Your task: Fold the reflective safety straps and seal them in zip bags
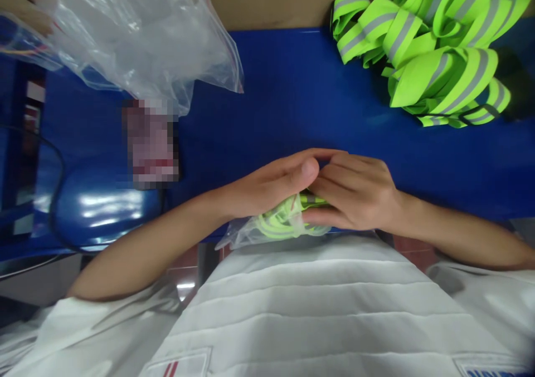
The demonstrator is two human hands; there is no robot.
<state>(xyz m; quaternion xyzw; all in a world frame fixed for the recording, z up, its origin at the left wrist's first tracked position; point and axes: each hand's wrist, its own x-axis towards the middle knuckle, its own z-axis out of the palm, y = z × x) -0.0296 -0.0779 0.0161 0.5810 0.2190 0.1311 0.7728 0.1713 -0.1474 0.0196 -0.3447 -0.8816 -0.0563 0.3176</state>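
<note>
Left hand (271,185) and right hand (355,196) clasp a small bagged strap (280,224) at the blue table's (292,98) near edge, pressing it flat, far from the loose strap pile (430,48).

Packing workshop: blue table (292,87), reflective straps (434,48), plastic bags (137,37).

Glossy smooth blue table (292,98) gleaming, clear crinkled plastic bags (137,37) shining, neon cloth straps (434,48) showing matt weave with grey reflective stripes, small plastic pouch (267,229) glinting.
</note>
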